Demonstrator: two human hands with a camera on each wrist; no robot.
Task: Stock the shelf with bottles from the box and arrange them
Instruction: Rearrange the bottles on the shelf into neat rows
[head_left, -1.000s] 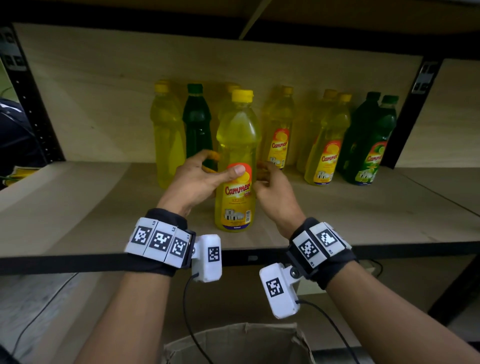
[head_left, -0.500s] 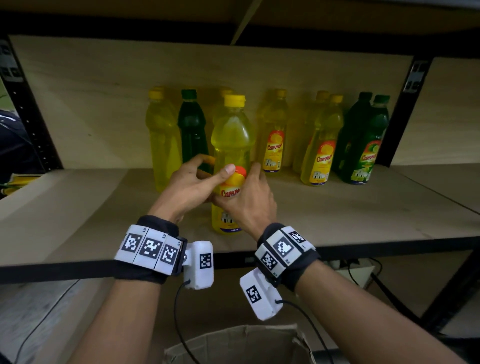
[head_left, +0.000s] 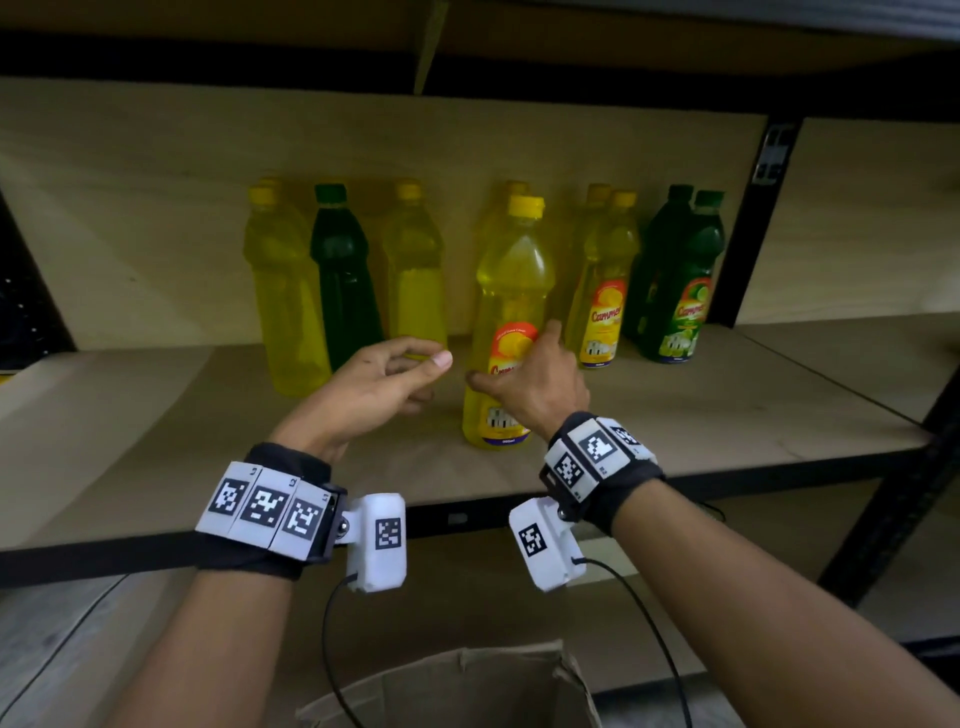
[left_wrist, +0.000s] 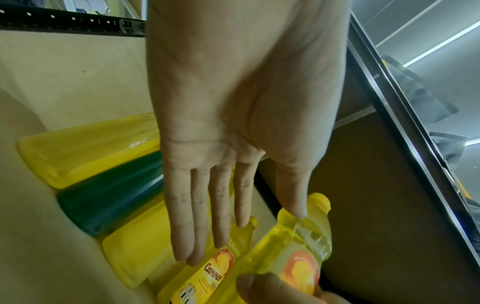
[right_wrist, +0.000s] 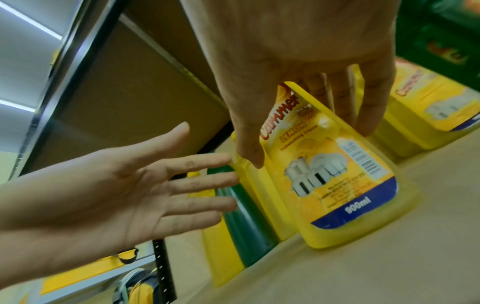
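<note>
A yellow bottle (head_left: 511, 280) with an orange label stands upright on the wooden shelf (head_left: 727, 415), in front of the back row. My right hand (head_left: 514, 358) grips it at the label. In the right wrist view the thumb sits on one side of the bottle (right_wrist: 345, 195) and the fingers curl round the other. My left hand (head_left: 415, 374) is open just left of the bottle, holding nothing. Its fingers (left_wrist: 194, 226) are straight in the left wrist view, with the bottle (left_wrist: 298, 257) beyond them.
Along the back panel stand a yellow bottle (head_left: 283, 291), a green one (head_left: 343, 280), more yellow ones (head_left: 418, 280) (head_left: 605, 291) and green ones (head_left: 685, 291) at the right. A black upright (head_left: 748, 223) bounds the bay. A cardboard box (head_left: 457, 691) sits open below the shelf.
My left hand has let go of the yellow bottle and opened. The bottle, still in my right hand, has shifted to the right and deeper onto the shelf.
</note>
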